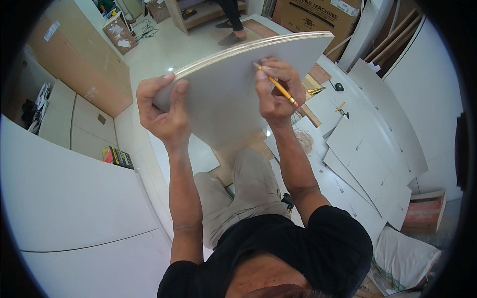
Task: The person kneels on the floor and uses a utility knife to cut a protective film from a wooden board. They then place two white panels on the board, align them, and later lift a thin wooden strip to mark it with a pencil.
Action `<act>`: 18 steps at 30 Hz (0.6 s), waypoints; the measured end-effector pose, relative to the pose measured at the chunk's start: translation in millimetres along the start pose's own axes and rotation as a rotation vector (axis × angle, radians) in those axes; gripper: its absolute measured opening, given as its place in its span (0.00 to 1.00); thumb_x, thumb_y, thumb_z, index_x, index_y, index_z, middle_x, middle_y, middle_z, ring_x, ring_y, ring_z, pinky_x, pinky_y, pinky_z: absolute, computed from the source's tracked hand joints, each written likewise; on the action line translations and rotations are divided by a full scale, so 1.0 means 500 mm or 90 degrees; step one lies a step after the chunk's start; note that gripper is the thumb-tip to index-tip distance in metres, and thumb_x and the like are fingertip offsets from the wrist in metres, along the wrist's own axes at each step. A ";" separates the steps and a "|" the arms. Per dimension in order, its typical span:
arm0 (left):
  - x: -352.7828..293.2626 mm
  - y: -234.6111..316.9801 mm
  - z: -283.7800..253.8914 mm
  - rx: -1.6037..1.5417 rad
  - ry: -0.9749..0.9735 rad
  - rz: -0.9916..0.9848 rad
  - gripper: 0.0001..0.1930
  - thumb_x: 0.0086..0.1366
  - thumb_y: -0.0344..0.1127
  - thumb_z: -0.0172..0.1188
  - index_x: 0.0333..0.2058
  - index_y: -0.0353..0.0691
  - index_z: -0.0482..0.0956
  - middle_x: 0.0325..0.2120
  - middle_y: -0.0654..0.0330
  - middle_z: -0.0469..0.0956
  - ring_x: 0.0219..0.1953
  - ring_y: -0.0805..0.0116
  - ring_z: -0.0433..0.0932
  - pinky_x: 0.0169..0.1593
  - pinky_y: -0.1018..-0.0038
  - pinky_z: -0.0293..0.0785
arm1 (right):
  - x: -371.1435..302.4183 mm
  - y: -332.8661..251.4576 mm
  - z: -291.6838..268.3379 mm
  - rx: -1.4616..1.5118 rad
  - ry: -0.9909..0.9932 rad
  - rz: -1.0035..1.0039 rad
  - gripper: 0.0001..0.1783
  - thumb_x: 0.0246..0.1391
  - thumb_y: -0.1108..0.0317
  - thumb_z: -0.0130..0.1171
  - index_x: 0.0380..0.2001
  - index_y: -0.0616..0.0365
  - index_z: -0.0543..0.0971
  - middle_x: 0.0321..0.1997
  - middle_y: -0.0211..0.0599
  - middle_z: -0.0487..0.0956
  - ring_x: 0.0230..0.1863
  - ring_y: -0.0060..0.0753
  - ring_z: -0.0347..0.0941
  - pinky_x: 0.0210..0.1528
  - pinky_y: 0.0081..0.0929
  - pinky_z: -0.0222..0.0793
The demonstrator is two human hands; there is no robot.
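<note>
A grey-faced plywood board [221,92] with a pale layered edge is held up in front of me, tilted so its face is toward me. At its upper left corner my left hand [166,107] grips the edge, thumb on the near face and fingers behind. My right hand [279,92] pinches a yellow pencil [280,90] with a pink eraser end. The pencil's tip meets or nearly meets the board's face, a little below the top edge. Any mark there is too small to make out.
Thin white sheets [362,159] lie overlapping at right. A small black round object [339,87] and wood strips [310,114] rest beyond my right hand. A tall brown carton [84,54] stands left, a large cardboard box [318,22] at the back. Another person's legs [231,20] show at the far side.
</note>
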State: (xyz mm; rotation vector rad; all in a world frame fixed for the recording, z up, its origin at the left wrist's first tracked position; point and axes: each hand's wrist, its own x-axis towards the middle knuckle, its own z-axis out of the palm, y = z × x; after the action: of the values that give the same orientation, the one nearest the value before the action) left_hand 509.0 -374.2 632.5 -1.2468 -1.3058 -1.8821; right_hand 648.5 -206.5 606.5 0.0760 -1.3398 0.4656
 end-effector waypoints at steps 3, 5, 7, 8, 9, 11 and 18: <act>0.002 -0.003 0.000 0.000 -0.001 -0.005 0.12 0.68 0.32 0.76 0.45 0.41 0.82 0.42 0.64 0.79 0.44 0.74 0.77 0.51 0.76 0.73 | -0.002 -0.008 0.007 0.037 0.049 0.083 0.09 0.53 0.82 0.66 0.38 0.63 0.81 0.38 0.49 0.87 0.39 0.36 0.87 0.40 0.27 0.83; 0.004 -0.006 -0.001 0.001 -0.004 -0.003 0.12 0.68 0.32 0.76 0.45 0.41 0.82 0.42 0.64 0.79 0.44 0.74 0.77 0.51 0.76 0.73 | -0.001 -0.011 0.008 0.064 0.051 0.092 0.09 0.54 0.82 0.66 0.38 0.63 0.81 0.38 0.49 0.87 0.40 0.39 0.87 0.42 0.28 0.83; 0.004 -0.006 0.000 0.000 0.000 -0.001 0.12 0.67 0.32 0.76 0.45 0.41 0.82 0.42 0.65 0.79 0.44 0.74 0.77 0.52 0.76 0.73 | 0.002 -0.010 0.008 0.076 0.042 0.077 0.09 0.54 0.82 0.67 0.38 0.62 0.82 0.38 0.48 0.87 0.40 0.40 0.87 0.43 0.28 0.83; 0.004 -0.006 0.002 -0.002 0.001 0.000 0.12 0.67 0.32 0.76 0.45 0.41 0.82 0.42 0.65 0.79 0.45 0.74 0.77 0.52 0.76 0.73 | 0.004 -0.009 0.007 0.072 0.031 0.058 0.09 0.54 0.82 0.67 0.38 0.62 0.82 0.37 0.48 0.87 0.40 0.40 0.87 0.43 0.29 0.83; 0.003 -0.006 0.002 -0.005 0.003 -0.002 0.12 0.67 0.32 0.76 0.45 0.41 0.82 0.42 0.65 0.79 0.45 0.74 0.77 0.52 0.76 0.73 | 0.005 -0.007 0.007 0.069 0.019 0.039 0.09 0.54 0.82 0.67 0.38 0.62 0.82 0.37 0.48 0.87 0.40 0.40 0.87 0.43 0.29 0.83; 0.003 -0.006 0.002 -0.011 0.005 -0.004 0.12 0.67 0.32 0.76 0.45 0.41 0.82 0.42 0.65 0.79 0.45 0.74 0.77 0.53 0.76 0.73 | 0.007 -0.006 0.009 0.056 0.004 0.030 0.09 0.54 0.82 0.67 0.38 0.62 0.82 0.37 0.46 0.87 0.40 0.40 0.87 0.43 0.30 0.83; 0.001 -0.006 0.002 -0.003 0.005 0.002 0.13 0.67 0.32 0.77 0.45 0.41 0.82 0.42 0.64 0.79 0.45 0.73 0.77 0.53 0.76 0.73 | 0.008 -0.013 0.009 0.027 0.004 0.045 0.09 0.53 0.81 0.68 0.37 0.62 0.82 0.36 0.44 0.87 0.40 0.39 0.87 0.43 0.30 0.82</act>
State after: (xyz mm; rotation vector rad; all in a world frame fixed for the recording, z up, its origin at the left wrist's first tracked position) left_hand 506.7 -372.2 631.6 -1.2415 -1.2954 -1.8870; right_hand 647.6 -212.6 612.7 0.0626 -1.3292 0.5545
